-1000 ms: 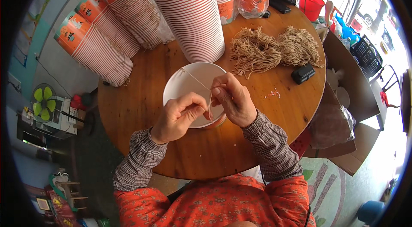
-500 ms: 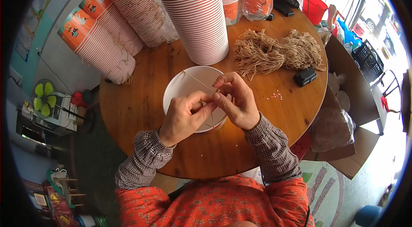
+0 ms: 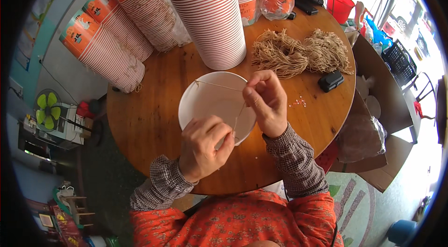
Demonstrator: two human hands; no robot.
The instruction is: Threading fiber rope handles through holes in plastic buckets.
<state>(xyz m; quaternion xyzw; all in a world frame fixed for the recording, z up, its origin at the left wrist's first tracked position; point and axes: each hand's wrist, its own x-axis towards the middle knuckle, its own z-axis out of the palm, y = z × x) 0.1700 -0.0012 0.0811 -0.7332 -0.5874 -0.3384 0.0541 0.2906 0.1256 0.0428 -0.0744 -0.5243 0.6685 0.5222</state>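
Observation:
A white paper bucket (image 3: 189, 102) stands on the round wooden table in front of me, its opening facing up. A thin tan string (image 3: 218, 85) is fastened at the far left of its rim and runs across the opening. My right hand (image 3: 268, 107) pinches this string over the bucket's right rim. From there a length of string slants down toward my left hand (image 3: 203, 146), which is closed at the near rim with thumb and fingers pressed together on the string. The exact spot of the left hand's grip is partly hidden by its fingers.
A tall stack of orange-and-white paper buckets (image 3: 212, 18) stands just beyond, with more stacks at the far left (image 3: 109, 55) and wrapped ones behind. Tan string bundles (image 3: 282, 53) and a small black case (image 3: 331, 81) lie right. An open cardboard box (image 3: 382, 93) stands beside the table.
My hands have drawn apart from their meeting point over the bucket. The left moved down to the near rim, the right moved right, and the string now bends at the right hand.

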